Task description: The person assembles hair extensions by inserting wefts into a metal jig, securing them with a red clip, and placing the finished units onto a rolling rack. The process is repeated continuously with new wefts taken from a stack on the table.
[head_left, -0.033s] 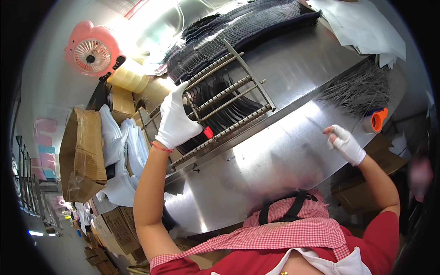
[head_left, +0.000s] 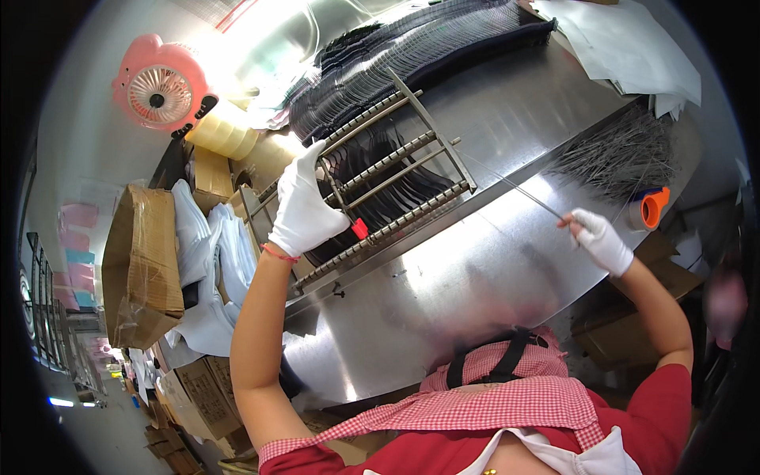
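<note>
Overhead, steel table (head_left: pixel 491 277) bare near its edge | left hand (head_left: pixel 305 207) grips rack (head_left: pixel 388 170) | right hand (head_left: pixel 602 240) pinches thin rod (head_left: pixel 514 188) | boxes (head_left: pixel 142 261) crowd left.

Small red object (head_left: pixel 359 229) half hidden behind gloved left hand (head_left: pixel 305 207).

A shiny steel counter (head_left: pixel 475 269) carries a metal rack (head_left: pixel 380 190) left, loose wire rods (head_left: pixel 625 158) far right.

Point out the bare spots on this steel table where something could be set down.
The widest bare patch of the steel table lies between the metal rack, the right hand and the apron. Crowded: dark pieces behind the rack, the wire pile, and where the left hand grips the rack.
</note>
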`<state>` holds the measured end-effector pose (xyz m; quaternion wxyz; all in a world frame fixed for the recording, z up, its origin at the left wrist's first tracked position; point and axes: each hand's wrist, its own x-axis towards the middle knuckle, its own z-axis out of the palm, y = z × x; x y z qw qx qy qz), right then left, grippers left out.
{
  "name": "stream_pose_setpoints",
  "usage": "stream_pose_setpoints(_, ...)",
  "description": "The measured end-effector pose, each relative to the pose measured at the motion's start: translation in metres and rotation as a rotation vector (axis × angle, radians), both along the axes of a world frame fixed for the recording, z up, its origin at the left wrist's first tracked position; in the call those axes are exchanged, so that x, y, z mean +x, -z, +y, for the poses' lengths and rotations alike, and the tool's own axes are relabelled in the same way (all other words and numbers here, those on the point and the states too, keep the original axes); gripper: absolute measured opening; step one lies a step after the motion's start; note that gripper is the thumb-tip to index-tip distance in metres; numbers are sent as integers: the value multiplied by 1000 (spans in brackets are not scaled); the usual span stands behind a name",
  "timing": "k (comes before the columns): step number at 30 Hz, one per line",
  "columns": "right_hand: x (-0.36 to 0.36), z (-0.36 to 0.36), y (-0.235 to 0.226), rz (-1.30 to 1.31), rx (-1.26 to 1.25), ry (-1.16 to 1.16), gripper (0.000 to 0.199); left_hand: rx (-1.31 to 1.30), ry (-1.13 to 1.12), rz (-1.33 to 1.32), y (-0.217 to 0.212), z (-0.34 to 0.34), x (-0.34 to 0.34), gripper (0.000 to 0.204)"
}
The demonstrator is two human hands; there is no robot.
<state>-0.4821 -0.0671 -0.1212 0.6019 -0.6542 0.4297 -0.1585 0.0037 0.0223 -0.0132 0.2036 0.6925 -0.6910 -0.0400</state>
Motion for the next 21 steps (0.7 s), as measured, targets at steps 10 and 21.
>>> stream_pose_setpoints(10, 232, -134, -7, 115, -845, -205, 14, -6, 102, -5, -4, 5, -1, 100)
stream_pose_setpoints(21, 194, -110, -48, 137, -380, -447, 18, -12, 110, -42, -5, 7, 3, 97)
